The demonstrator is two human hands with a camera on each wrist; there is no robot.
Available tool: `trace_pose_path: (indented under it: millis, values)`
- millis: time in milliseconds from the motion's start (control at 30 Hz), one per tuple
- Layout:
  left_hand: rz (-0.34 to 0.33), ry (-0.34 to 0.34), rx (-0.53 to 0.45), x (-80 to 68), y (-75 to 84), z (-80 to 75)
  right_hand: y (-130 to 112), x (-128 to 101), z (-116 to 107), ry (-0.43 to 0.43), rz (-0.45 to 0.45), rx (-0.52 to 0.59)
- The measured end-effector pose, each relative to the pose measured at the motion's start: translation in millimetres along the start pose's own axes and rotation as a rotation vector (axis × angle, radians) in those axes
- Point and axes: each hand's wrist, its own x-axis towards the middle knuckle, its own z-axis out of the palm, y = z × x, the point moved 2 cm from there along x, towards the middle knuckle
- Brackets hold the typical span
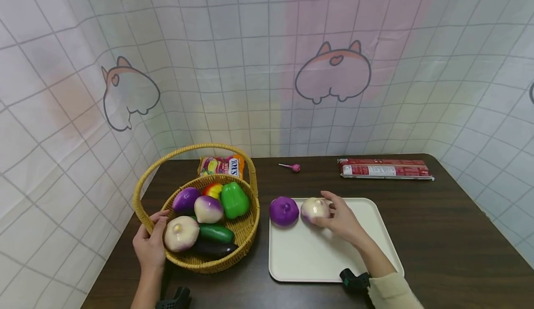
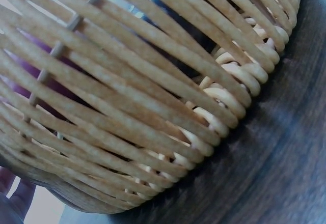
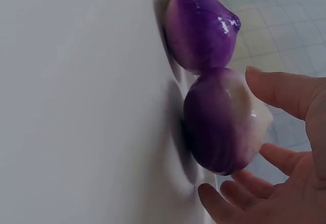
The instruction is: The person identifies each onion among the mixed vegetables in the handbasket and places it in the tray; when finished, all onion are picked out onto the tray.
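backdrop: pale gridded cloth (image 1: 250, 67), printed with outlined animal rears; before it, a dark wood-grain table (image 1: 442, 234).

item: white-and-purple onion (image 1: 310, 209), glossy, resting on a cream tray (image 1: 308, 260), toward the tray's far edge.

right hand (image 1: 340, 218): at the onion's right side; thumb and fingers apart, loosely bent about it. whether the fingertips touch the onion, cannot tell.

item: deep purple onion (image 1: 284, 211), just left of the first, at the tray's far left corner.

item: wicker basket (image 1: 208, 267), yellow-brown, with tall arched handle (image 1: 212, 145); on the table, left of the tray.

left hand (image 1: 152, 239): clamped on the basket's left side by the handle's foot, thumb and fingers together over the rim.

basket contents: large pale onion (image 1: 181, 233), nearest the left hand; smaller white-and-violet piece (image 1: 208, 209); purple piece (image 1: 186, 201); red-and-yellow piece (image 1: 212, 190); green bell pepper (image 1: 235, 201); green cucumber (image 1: 217, 233); dark eggplant (image 1: 214, 249), at the near side.

far edge of table, left to right: bright snack packet (image 1: 221, 166), behind the basket; pink lollipop (image 1: 295, 168); long red packet (image 1: 385, 168), lying flat.

sundries: light sleeve (image 1: 394, 292) on the right arm.
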Motion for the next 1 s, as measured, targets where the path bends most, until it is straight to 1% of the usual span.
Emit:
trace_pose_path:
  millis: [133,267,400,533,667,800,933,1000]
  values:
    - [-0.001,0.004,-0.005,0.1,1.0,-0.7,-5,-1,-6,0.033,0.005,-0.018]
    - [0.002,0.004,0.007,0.6,1.2,-0.9,-14,-1,-12,0.096,-0.02,-0.01]
    - [0.006,-0.001,0.003,0.7,0.9,-1.0,-27,-5,-14,0.158,-0.083,-0.008]
    - [0.004,-0.006,0.003,0.5,0.3,-0.7,-45,-12,-10,0.193,-0.177,0.022]
    - [0.001,-0.011,0.008,0.4,-0.6,-0.5,-62,-19,6,0.188,-0.263,0.06]
    - [0.002,-0.011,0.01,0.9,-1.4,-0.7,-78,-25,27,0.166,-0.324,0.095]
    - [-0.004,-0.01,0.007,1.2,-2.0,-0.9,-92,-29,51,0.116,-0.384,0.14]
    - [-0.008,-0.01,0.012,1.1,-2.1,-1.1,-98,-30,63,0.086,-0.413,0.146]
